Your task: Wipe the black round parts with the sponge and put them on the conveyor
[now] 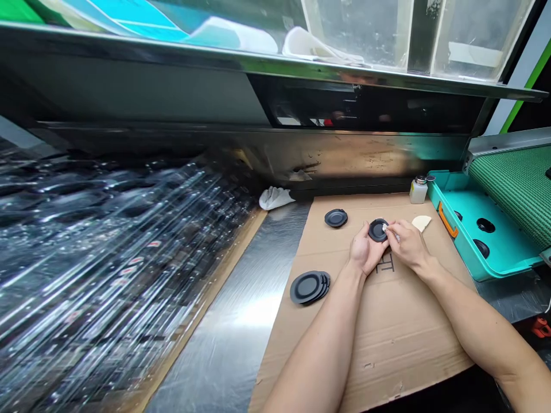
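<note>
A round black disc [377, 230] is held above the cardboard sheet [370, 321] by my left hand [365, 251], palm up with the fingers beneath it. My right hand [406, 244] pinches a small white piece [385, 228] against the disc's right edge. To the left lie a small stack of black discs [336, 217] and, nearer to me, a fanned stack of larger-looking black discs [309, 287]. A cream-coloured wedge-shaped pad [420, 223] rests on the cardboard just beyond my right hand.
A white bottle [418, 190] with a metal top stands beside a turquoise tray [462, 252] holding several black parts. A green conveyor belt [516, 178] overhangs the tray. A white glove [275, 198] lies at the back. Clear plastic-looking trays [107, 258] fill the left, and a metal ledge runs overhead.
</note>
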Tool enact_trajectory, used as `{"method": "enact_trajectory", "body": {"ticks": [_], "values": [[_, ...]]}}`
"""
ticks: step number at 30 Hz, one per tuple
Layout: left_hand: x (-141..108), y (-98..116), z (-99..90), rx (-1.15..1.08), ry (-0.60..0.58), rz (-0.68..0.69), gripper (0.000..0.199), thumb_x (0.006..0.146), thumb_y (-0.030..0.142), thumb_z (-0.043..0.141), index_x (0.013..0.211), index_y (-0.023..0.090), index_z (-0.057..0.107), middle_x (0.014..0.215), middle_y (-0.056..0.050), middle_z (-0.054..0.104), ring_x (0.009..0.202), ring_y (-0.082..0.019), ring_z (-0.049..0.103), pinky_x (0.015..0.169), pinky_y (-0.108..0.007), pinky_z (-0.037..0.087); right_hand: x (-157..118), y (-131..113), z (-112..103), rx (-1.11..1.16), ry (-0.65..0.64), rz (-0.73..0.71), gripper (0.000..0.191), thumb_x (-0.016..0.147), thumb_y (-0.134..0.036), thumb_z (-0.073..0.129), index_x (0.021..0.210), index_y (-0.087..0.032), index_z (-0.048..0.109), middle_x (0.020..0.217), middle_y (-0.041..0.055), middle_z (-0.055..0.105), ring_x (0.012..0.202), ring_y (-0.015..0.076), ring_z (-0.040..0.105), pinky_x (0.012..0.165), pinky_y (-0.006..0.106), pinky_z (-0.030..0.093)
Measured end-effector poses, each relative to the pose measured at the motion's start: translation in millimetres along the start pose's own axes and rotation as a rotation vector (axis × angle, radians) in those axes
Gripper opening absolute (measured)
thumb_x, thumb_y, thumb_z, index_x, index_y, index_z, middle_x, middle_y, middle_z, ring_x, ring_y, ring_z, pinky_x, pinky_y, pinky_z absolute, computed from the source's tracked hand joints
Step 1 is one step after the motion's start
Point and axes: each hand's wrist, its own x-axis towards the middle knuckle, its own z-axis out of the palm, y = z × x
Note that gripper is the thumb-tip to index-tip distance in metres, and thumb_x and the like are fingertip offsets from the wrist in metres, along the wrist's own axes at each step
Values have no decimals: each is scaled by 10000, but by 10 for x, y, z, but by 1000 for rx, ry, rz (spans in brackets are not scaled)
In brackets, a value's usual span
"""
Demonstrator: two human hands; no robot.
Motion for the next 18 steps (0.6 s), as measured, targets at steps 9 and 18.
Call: {"method": "enact_trajectory", "body": {"ticks": [9,18], "values": [[37,-27,-76,-39,42,96,337,1030,340,368,1078,177,659,1185,-108,700,1004,-179,681,942,-362,544,-10,-24,59,-55,-70,53,172,978,-234,533,924,-202,693,904,52,623,854,175,595,770,260,445],[31,-183,4,19,-17,52,341,1013,331,398,1146,171,668,1157,-124,707,1131,-225,664,1023,-396,512,24,-127,60,-30,1,-64,204,1003,-214,475,966,-202,676,994,81,657,980,199,593,882,293,456]]}}
